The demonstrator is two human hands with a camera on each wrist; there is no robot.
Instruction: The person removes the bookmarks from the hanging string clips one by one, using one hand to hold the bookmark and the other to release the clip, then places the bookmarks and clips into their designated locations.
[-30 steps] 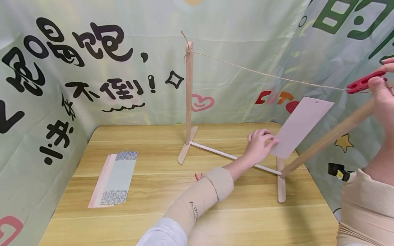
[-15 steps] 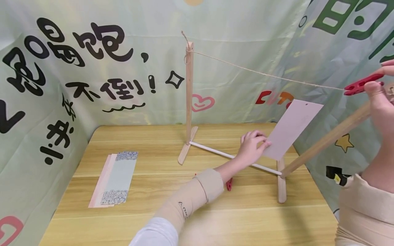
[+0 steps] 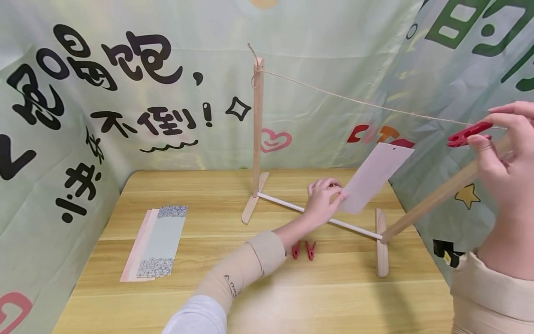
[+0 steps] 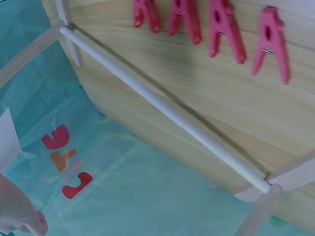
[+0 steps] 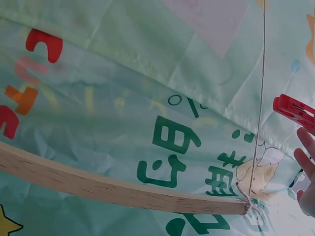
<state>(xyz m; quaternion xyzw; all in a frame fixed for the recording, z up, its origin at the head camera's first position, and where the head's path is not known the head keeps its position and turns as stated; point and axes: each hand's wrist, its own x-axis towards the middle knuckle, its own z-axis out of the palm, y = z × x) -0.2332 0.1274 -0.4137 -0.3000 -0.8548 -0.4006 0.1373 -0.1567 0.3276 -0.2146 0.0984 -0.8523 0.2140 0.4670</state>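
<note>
My left hand (image 3: 323, 202) pinches the lower left edge of a pale lilac card (image 3: 377, 176), which tilts up to the right and has a small hole near its top. A corner of that card (image 4: 7, 140) shows at the left edge of the left wrist view, above the fingers. Farther right, my right hand (image 3: 509, 153) holds a red clothespin (image 3: 465, 135) between thumb and fingers, just below the string (image 3: 354, 98). In the right wrist view the clothespin (image 5: 295, 110) appears beside the string, apart from it.
The string runs between a wooden post (image 3: 258, 130) and a slanting post (image 3: 438, 199), joined below by a white rod (image 3: 354, 226). Several red clothespins (image 4: 226, 32) lie on the table (image 3: 208, 306). Patterned paper strips (image 3: 160, 241) lie stacked at left.
My left hand has moved left with the card, away from the right post. The right hand has brought the clothespin left and down. More clothespins on the table have come into sight.
</note>
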